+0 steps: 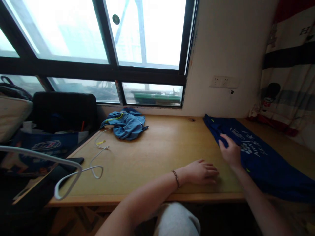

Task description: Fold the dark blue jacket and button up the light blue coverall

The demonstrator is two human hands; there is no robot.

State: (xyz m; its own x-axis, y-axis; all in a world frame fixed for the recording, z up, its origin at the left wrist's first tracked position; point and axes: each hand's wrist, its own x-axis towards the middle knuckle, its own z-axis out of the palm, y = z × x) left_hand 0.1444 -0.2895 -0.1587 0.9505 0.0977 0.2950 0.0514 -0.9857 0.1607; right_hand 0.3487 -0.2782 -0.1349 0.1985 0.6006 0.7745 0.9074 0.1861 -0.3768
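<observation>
A dark blue garment with white lettering and a paw-like print lies spread in a long strip across the right side of the wooden table. My right hand rests on its left edge, thumb and forefinger apart with blue cloth showing between them. The other fingers of that hand are partly hidden. Just to the left, my left hand, with a bracelet on its wrist, lies palm down over the bare tabletop. Its fingers are stretched out, apart from the garment, and hold nothing.
A crumpled lighter blue garment sits at the table's back left. Near it a white cable loops over the left edge. A black chair and bags stand at left. Behind are a window, a wall socket and a curtain.
</observation>
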